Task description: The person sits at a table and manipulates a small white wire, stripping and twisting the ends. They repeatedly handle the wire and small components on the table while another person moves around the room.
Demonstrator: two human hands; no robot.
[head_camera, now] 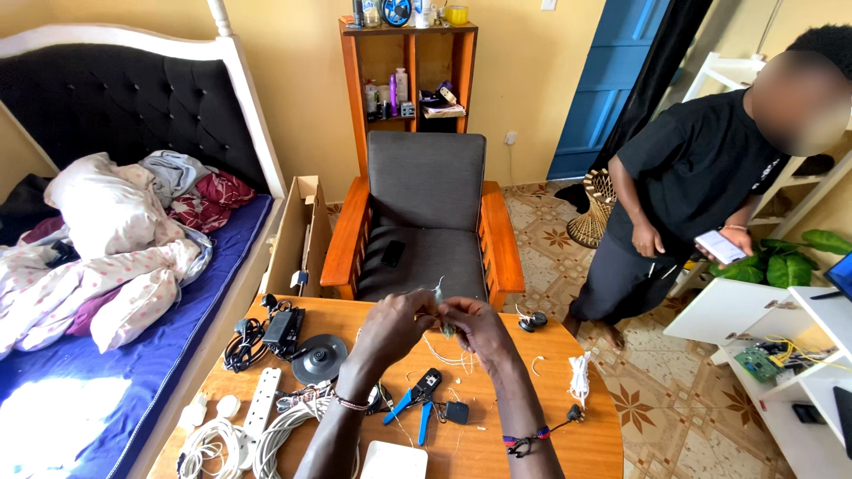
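Observation:
My left hand [395, 326] and my right hand [475, 326] meet above a wooden table [577, 439], fingertips pinched together on a thin pale wire [439, 291] whose ends stick up between them. Short cut pieces of white wire [453, 359] lie on the table just under my hands. A crimping tool with blue handles [417, 399] rests below my left hand, beside a small black block [456, 412]. Both wrists wear bead bracelets.
A white power strip [263, 401], coiled white cables [213, 443], a black adapter with cord [277, 330] and a round black base [319, 359] fill the table's left. A grey armchair [426, 213] stands beyond. A person in black holds a phone [721, 247] at right. A bed lies left.

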